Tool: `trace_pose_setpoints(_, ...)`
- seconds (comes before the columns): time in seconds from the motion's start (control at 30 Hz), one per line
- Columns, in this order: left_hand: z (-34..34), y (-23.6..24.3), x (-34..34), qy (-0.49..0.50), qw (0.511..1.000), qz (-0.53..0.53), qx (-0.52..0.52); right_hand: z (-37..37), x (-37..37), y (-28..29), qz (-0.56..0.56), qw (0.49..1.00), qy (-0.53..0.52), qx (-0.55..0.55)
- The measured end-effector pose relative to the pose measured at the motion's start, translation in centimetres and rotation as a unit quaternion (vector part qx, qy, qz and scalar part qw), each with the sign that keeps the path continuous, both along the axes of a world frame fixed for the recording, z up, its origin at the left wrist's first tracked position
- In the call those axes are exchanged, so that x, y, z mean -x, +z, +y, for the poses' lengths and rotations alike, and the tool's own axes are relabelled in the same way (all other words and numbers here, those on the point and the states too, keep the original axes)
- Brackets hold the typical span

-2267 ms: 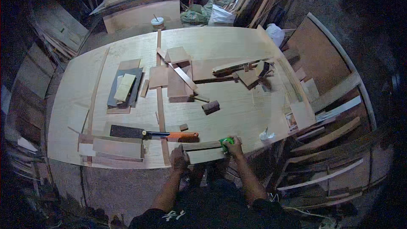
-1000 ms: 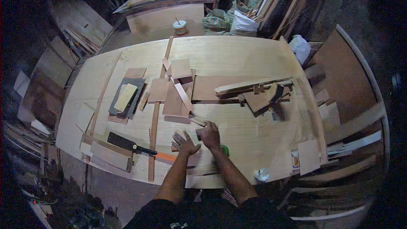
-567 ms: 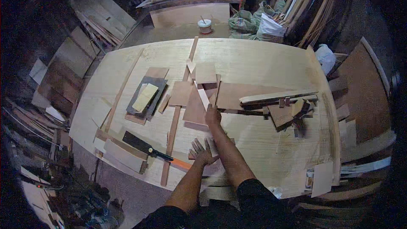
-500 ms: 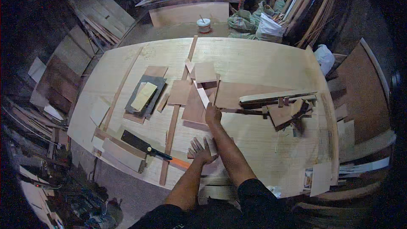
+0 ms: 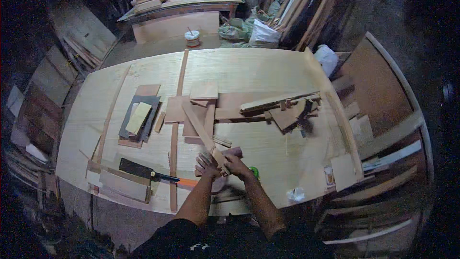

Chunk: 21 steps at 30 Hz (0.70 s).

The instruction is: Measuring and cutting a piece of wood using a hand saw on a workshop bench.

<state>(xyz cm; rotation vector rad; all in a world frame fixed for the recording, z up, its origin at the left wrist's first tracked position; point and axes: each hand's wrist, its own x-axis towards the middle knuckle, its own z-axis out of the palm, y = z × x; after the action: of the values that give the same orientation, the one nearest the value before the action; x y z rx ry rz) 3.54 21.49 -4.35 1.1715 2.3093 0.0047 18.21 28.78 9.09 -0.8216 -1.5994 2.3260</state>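
Note:
My right hand [image 5: 235, 167] grips the near end of a long wooden strip [image 5: 199, 122], which slants across the middle of the large plywood panel [image 5: 258, 67]. My left hand [image 5: 207, 165] lies beside that end with fingers stretched out, touching wood pieces. A dark block [image 5: 234, 152] is just beyond the right hand. A green tape measure [image 5: 255, 171] sits to its right, partly behind it. A saw with black blade [image 5: 134, 168] and orange handle [image 5: 188, 182] lies at left. Plywood squares [image 5: 203, 91] are piled farther up.
Stacked offcuts [image 5: 139, 117] lie left, and battens with angled blocks [image 5: 285, 117] lie right. Boards lean on both sides [image 5: 383, 81]. Behind are another bench [image 5: 175, 21], a white bucket [image 5: 192, 41], sacks [image 5: 263, 36] and long lumber pieces [image 5: 306, 9].
My right hand reached the slanting strip and drew it toward me, its near end now beside my left hand. The tape measure was released earlier. The view also shifted.

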Motion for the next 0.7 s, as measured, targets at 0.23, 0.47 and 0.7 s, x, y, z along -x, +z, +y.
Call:
trace_pose_setpoints(0.23,-1.6,-2.5,4.3,-0.204,0.915,0.009,-0.348,-4.5,-7.6,2.2,-0.002,0.999,0.033,-0.018)
trace_pose_setpoints(0.47,-7.2,8.6,-2.6,0.193,0.567,-0.726,-0.338,-7.8,-15.0,2.1,-0.063,0.997,-0.002,0.052)
trace_pose_setpoints(0.7,-9.7,13.3,-3.3,0.231,0.54,-0.708,-0.391,-7.7,-14.1,0.9,-0.152,0.987,0.052,-0.029)
